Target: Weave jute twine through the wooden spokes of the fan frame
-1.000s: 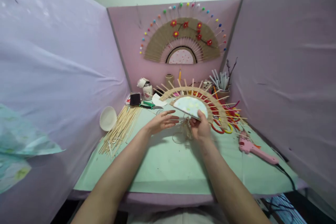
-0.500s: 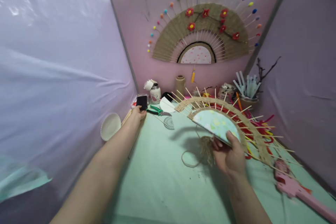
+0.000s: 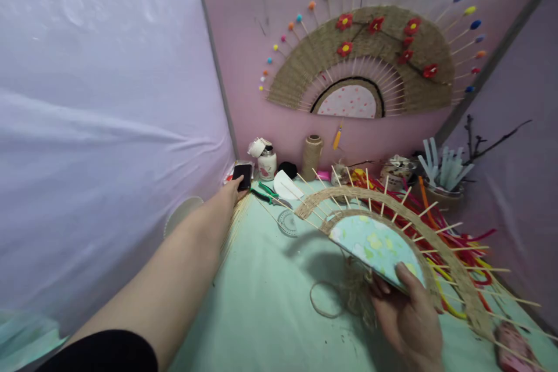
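My right hand (image 3: 410, 314) holds a half-round fan by its straight lower edge, thumb on the face and fingers behind. The fan (image 3: 375, 241) has a pale blue floral centre, a woven twine band around it and thin wooden sticks poking outward. My left hand (image 3: 231, 189) reaches to the far left. Its thumb lies at the edge of a black flat phone-like object (image 3: 243, 176), and its other fingers are mostly hidden. Thin wooden sticks (image 3: 235, 224) lie beside and under it. A loose tangle of twine (image 3: 355, 290) hangs or lies below the fan.
Green-handled pliers (image 3: 270, 194), a clear protractor (image 3: 288, 224) and a jar (image 3: 267, 164) are near my left hand. A twine spool (image 3: 312, 157) stands behind. Coloured pipe cleaners (image 3: 453, 244) and a pink glue gun (image 3: 514, 344) lie right. A finished fan (image 3: 357, 52) hangs on the wall.
The view has shifted, so the scene sits lower and the fan farther right. My left hand is closer to the black object. My right hand still holds the fan.
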`<state>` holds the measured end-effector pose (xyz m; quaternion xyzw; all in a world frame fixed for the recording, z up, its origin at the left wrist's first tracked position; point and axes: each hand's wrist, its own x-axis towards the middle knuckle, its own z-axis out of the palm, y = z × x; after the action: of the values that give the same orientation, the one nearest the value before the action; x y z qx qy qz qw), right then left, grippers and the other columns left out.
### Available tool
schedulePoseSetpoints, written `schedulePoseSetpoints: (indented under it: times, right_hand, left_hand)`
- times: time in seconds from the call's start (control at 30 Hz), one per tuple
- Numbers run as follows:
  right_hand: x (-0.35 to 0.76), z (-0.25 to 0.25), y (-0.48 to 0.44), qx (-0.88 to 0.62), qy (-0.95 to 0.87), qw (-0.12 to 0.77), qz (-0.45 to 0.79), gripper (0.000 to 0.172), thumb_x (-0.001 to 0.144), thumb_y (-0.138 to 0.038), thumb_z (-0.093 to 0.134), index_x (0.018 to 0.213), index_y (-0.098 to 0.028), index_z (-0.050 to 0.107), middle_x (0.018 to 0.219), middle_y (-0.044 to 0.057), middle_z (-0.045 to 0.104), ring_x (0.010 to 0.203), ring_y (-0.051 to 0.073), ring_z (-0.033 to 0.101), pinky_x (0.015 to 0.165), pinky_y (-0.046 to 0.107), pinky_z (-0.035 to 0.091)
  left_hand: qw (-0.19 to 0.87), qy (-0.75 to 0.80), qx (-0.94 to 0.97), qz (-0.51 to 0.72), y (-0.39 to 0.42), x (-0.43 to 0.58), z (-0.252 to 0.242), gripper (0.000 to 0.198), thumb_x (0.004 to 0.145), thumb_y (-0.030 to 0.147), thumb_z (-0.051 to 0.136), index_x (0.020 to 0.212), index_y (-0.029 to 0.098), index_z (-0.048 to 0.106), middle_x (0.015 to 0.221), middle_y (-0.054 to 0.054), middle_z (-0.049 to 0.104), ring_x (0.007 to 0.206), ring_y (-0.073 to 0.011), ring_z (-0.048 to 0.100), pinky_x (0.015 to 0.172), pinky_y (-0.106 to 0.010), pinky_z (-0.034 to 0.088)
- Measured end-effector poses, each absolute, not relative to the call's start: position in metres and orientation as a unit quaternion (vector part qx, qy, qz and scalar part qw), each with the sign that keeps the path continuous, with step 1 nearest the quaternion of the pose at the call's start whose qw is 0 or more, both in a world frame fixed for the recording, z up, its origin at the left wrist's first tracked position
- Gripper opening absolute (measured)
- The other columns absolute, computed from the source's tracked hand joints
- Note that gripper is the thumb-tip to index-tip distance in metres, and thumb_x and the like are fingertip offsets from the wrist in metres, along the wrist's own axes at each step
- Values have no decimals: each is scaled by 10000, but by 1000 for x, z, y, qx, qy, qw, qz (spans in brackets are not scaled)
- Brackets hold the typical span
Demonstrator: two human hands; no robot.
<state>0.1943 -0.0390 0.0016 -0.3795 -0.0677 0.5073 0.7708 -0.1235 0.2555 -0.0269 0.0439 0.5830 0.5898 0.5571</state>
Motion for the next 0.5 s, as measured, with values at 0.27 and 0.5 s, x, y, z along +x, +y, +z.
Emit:
schedulePoseSetpoints:
  times: [0.27, 0.5]
  right_hand:
    - [196, -1, -39, -385, -84, 766, 508, 336, 613, -213, 722, 940, -212, 647, 653, -50, 550, 450, 75, 366, 427, 218, 417]
    - [196, 2, -42, -364, -90, 762, 528, 365, 592, -222, 746, 941, -198, 642, 727, -38, 586, 480, 60, 410, 412, 180, 408]
  left_hand:
    - [550, 583, 66, 594, 254, -117, -27, 342, 890, 308, 574, 1198, 160, 553, 1170, -94, 588, 972, -208, 605, 794, -405, 533]
    - [564, 528, 155, 616, 241, -118, -10, 345, 907, 371, 535, 1176, 157, 562, 1136, -90, 596, 932, -196, 609, 775, -388, 533]
